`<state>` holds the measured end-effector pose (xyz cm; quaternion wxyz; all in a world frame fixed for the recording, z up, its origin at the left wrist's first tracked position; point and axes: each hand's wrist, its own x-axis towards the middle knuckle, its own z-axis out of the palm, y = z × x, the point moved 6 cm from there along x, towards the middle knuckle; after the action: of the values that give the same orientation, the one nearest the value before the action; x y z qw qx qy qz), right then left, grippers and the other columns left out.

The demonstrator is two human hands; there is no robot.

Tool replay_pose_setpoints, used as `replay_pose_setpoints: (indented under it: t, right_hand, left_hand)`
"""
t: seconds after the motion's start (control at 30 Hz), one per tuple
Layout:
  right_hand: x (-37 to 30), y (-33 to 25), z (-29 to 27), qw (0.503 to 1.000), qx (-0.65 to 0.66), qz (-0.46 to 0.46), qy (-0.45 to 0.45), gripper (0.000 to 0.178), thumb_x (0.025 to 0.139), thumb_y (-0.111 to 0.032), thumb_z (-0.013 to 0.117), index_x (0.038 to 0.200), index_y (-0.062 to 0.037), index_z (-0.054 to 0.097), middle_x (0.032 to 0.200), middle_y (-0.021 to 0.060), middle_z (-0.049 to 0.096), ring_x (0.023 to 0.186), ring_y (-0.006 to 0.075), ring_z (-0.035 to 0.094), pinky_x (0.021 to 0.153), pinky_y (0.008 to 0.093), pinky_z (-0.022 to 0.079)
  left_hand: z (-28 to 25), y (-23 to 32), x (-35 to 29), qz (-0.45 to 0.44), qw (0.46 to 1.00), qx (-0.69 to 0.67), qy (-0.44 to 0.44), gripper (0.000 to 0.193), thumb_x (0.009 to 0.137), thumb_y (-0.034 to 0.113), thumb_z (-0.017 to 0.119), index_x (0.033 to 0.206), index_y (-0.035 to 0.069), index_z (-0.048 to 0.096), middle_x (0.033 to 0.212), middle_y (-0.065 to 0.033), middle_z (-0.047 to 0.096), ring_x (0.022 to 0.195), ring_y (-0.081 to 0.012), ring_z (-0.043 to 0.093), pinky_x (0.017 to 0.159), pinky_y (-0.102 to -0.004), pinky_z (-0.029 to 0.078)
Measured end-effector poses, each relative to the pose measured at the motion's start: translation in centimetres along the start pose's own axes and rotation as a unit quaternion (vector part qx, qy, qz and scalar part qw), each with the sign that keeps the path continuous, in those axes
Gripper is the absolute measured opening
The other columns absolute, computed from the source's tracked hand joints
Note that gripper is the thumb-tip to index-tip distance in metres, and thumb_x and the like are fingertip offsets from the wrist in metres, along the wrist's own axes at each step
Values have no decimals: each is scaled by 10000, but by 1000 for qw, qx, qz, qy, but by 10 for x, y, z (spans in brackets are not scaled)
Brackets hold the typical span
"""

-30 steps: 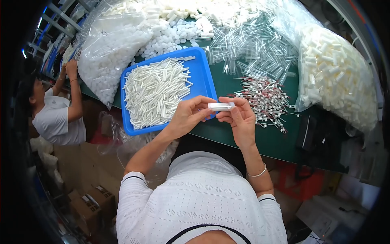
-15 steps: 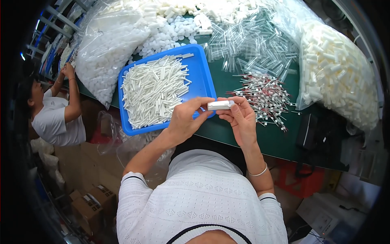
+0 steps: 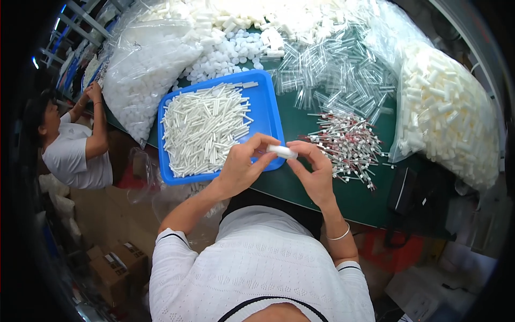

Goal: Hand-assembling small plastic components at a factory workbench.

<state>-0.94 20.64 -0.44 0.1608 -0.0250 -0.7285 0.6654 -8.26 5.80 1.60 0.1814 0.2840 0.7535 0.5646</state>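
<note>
Over the near right corner of a blue tray (image 3: 270, 102), a short white cylindrical piece (image 3: 282, 152) is held between my two hands. My left hand (image 3: 240, 169) pinches its left end with thumb and fingers. At the other end, the fingertips and thumb of my right hand (image 3: 315, 174) close on it. The piece tilts slightly, its right end nearer to me, and my fingertips hide part of its ends. Many thin white sticks (image 3: 204, 129) fill most of the tray. Right of my hands lies a heap of small white-tipped parts with red wires (image 3: 348, 145).
Behind are clear tubes (image 3: 332, 64), white discs (image 3: 230, 51) and pale cylindrical pieces (image 3: 236, 19). Full plastic bags stand left (image 3: 145, 64) and right (image 3: 445, 112). A black case (image 3: 405, 188) sits at the table's right. Another person (image 3: 75, 145) works at the left.
The white piece has turned and now tilts down to the right. My right fingers have shifted from around it to its right end. The whole view has moved slightly.
</note>
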Motion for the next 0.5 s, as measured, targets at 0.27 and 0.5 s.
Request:
replay_pose_setpoints:
  t: [0.27, 0.5]
  right_hand:
    - [14, -39, -18, 947, -264, -177, 34, 239, 716, 19, 722, 940, -15, 647, 869, 111, 644, 722, 219, 595, 696, 322, 471]
    - [-6, -44, -18, 951, -261, -160, 36, 238, 719, 13, 725, 941, -14, 644, 883, 118, 645, 754, 223, 592, 678, 315, 476]
  left_hand:
    - [-48, 1, 138, 143, 963, 226, 43, 137, 824, 104, 642, 941, 45, 682, 877, -114, 670, 789, -206, 629, 711, -310, 493]
    - [-50, -35, 202, 143, 882, 449, 20, 320, 754, 195, 694, 1064, 122, 662, 859, -148, 674, 837, -301, 639, 755, -409, 496]
